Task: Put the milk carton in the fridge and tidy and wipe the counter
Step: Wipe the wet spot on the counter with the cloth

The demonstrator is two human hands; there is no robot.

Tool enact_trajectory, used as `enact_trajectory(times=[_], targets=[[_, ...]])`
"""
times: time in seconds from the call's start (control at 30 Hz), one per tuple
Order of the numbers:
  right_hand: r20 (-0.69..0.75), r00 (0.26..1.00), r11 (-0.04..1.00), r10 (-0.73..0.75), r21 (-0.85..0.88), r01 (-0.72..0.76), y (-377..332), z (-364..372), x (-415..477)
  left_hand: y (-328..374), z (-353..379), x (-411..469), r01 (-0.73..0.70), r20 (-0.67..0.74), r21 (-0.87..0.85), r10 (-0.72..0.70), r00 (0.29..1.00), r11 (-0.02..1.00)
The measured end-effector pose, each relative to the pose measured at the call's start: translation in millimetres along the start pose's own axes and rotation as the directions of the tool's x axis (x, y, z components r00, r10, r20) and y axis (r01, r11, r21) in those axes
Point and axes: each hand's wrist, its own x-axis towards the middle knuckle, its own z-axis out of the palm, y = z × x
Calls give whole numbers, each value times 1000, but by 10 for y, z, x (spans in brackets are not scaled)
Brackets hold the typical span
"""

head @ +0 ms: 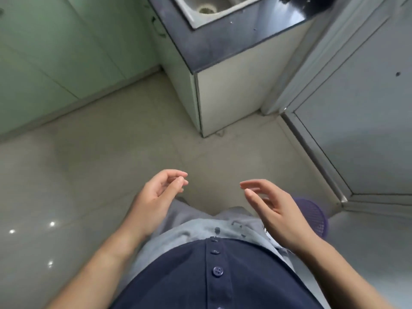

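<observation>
1. The left grip (162, 192) is empty. Its fingers (178, 175) are curled loosely with the tips close together, and they pinch nothing.

2. The right grip (276, 210) is empty too. Its fingers (252, 186) are spread apart and a little bent.

3. Both grips hang in front of the body, over the pale shiny tiled floor (89, 170). They are apart from each other and touch nothing.

4. Just behind the right grip, at about 4 o'clock from it, a round purple plastic basket (314, 215) sits on the floor.

5. The dark blue-black stone table (214, 45) is well ahead, at about 12 o'clock from both grips. A white sink (214, 10) is set into it.

6. The table's near corner points toward the person, and its long edge runs from that corner up toward 1 o'clock.

7. The milk carton is not in view. No fridge or wiping cloth can be picked out either.

8. A pale grey panelled door (356, 108) stands at 2 o'clock. I cannot tell what it belongs to.

9. I think neither grip is much nearer the table. The person likely needs to look up and step toward 12 o'clock to find the carton.
</observation>
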Motion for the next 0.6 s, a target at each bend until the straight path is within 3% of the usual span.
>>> enact_trajectory(times=[0.3,0.6], targets=[[193,974,983,-116,-121,141,-1082,1501,976,-462,-1751,70,10,-189,-115,-32,981,993],[422,878,924,-225,-194,329,-2111,2703,1884,-664,-3252,327,-14,-404,-169,-56,913,986]])
